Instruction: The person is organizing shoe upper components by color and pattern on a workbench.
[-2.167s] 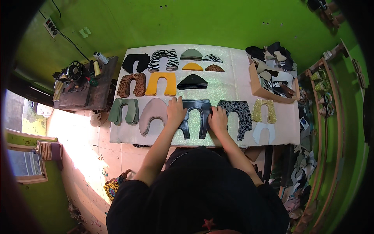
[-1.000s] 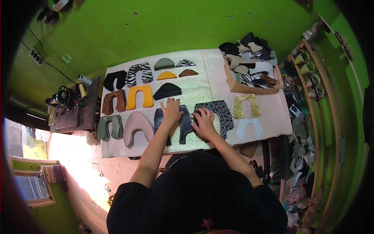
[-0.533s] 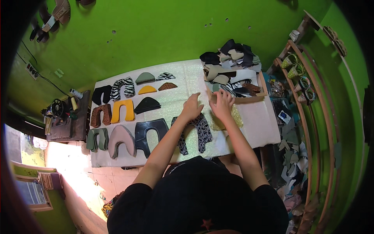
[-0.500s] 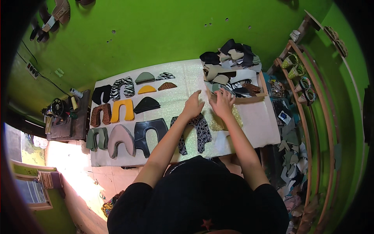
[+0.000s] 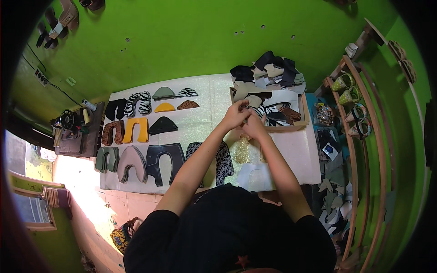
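Observation:
My left hand (image 5: 234, 115) and my right hand (image 5: 254, 124) meet at the near left corner of a cardboard box (image 5: 296, 126). Their fingers are drawn in and touch each other; whatever they hold, if anything, is hidden. Loose cut material pieces, in black, beige and zebra print (image 5: 276, 119), fill the box and pile up behind it. Below my hands lie a gold glitter piece (image 5: 242, 151) and a pale white piece (image 5: 253, 176). My left forearm partly covers a black-and-grey patterned U-shaped piece (image 5: 224, 162).
Stacks of U-shaped pieces, among them yellow (image 5: 129, 130) and dark grey (image 5: 154, 164), line the table's left side, with half-round pieces (image 5: 163, 126) beside them. A sewing machine (image 5: 67, 120) stands at left. A wooden rack (image 5: 364, 150) with sandals (image 5: 349, 95) rises at right.
My hands have come together from being apart, the left moving right and the right dropping slightly nearer. The view has shifted a little, showing more of the white piece.

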The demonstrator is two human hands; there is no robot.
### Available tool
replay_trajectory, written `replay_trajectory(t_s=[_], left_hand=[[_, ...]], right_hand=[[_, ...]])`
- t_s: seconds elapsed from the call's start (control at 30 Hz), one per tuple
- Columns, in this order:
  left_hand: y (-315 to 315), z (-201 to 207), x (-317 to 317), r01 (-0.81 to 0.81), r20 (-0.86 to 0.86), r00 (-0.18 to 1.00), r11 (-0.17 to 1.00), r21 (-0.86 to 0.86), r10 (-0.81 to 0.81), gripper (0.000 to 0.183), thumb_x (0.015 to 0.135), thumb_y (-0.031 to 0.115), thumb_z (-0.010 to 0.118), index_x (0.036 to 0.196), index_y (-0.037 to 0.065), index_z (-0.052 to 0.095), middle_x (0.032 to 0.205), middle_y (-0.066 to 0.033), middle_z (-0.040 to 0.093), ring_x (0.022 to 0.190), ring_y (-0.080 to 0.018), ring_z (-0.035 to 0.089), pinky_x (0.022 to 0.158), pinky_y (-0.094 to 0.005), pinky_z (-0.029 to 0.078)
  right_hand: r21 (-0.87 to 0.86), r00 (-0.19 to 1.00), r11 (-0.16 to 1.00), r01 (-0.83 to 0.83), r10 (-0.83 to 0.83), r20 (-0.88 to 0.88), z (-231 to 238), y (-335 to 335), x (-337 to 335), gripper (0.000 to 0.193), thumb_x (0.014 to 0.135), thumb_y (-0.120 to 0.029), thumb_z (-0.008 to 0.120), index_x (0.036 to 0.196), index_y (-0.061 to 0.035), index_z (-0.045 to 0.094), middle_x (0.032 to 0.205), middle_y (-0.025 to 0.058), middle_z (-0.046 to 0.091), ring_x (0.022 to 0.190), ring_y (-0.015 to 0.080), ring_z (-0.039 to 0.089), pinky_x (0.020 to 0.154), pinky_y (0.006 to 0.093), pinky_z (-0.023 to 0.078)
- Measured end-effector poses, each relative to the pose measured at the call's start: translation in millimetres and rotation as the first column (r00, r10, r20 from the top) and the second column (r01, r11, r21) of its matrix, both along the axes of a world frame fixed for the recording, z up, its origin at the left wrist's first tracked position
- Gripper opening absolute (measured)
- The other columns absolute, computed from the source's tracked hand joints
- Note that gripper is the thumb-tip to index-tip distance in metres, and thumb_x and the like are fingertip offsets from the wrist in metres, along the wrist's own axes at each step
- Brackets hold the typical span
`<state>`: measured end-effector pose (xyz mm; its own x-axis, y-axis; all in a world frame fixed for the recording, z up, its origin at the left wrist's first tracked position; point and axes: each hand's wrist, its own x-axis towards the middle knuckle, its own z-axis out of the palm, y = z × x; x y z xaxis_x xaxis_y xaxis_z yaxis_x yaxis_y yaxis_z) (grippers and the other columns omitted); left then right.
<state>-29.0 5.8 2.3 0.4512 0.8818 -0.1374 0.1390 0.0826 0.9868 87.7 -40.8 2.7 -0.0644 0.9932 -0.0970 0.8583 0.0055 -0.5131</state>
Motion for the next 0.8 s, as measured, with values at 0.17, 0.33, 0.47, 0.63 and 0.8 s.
replay_trajectory(t_s=[0.17, 0.33, 0.47, 0.63, 0.8], left_hand=[[14.0, -21.4, -1.8, -0.135, 0.187, 0.978, 0.960, 0.247, 0.090, 0.036, 0.080, 0.008, 0.057, 0.114, -0.001, 0.048, 0.110, -0.0124, 0.055, 0.104, -0.0208, 0.052, 0.092, -0.0308, 0.039], [11.9, -33.9, -8.5, -0.133, -0.109, 0.970, 0.851, 0.508, 0.216, 0.034, 0.075, 0.010, 0.059, 0.108, 0.007, 0.054, 0.115, -0.0125, 0.051, 0.114, -0.0302, 0.044, 0.096, -0.0384, 0.033], [0.8, -35.4, 4.9, -0.040, -0.373, 0.882, 0.836, 0.548, 0.287, 0.034, 0.071, 0.017, 0.061, 0.105, 0.015, 0.056, 0.123, -0.0146, 0.042, 0.127, -0.0356, 0.025, 0.098, -0.0555, 0.021], [-4.5, -37.3, 14.4, 0.025, -0.492, 0.825, 0.853, 0.522, 0.277, 0.035, 0.072, 0.023, 0.060, 0.106, 0.015, 0.056, 0.131, -0.0159, 0.030, 0.130, -0.0373, 0.013, 0.095, -0.0637, 0.012], [-7.0, -48.6, 11.9, 0.055, -0.583, 0.740, 0.832, 0.551, 0.337, 0.041, 0.071, 0.028, 0.059, 0.109, 0.014, 0.053, 0.135, -0.0155, 0.024, 0.130, -0.0386, 0.011, 0.095, -0.0642, 0.011]], right_hand=[[-0.036, 0.983, 0.985, 0.166, -0.168, -0.079, -6.1, 6.6, 12.7, 0.057, 0.076, -0.043, 0.054, 0.118, -0.0058, 0.050, 0.119, 0.0141, 0.051, 0.111, 0.0280, 0.047, 0.097, 0.0583, 0.016], [0.029, 0.931, 0.968, 0.250, -0.233, -0.280, -20.3, 13.6, 63.8, 0.040, 0.077, -0.033, 0.057, 0.108, -0.0072, 0.058, 0.104, 0.0131, 0.060, 0.097, 0.0279, 0.056, 0.091, 0.0495, 0.030], [0.044, 0.906, 0.970, 0.239, -0.206, -0.370, -20.8, 17.4, 99.9, 0.023, 0.074, -0.012, 0.061, 0.096, -0.0073, 0.065, 0.073, 0.0044, 0.062, 0.059, 0.0117, 0.052, 0.057, 0.0254, 0.042], [0.088, 0.936, 0.960, 0.265, -0.235, -0.261, -15.2, 21.1, 116.1, 0.023, 0.070, -0.009, 0.063, 0.093, -0.0088, 0.063, 0.077, 0.0048, 0.060, 0.067, 0.0143, 0.053, 0.062, 0.0277, 0.043], [0.296, 0.877, 0.888, 0.352, -0.423, 0.226, -13.5, 28.9, 90.8, 0.041, 0.071, -0.021, 0.065, 0.109, -0.0150, 0.054, 0.118, 0.0108, 0.045, 0.108, 0.0322, 0.042, 0.087, 0.0473, 0.034]])
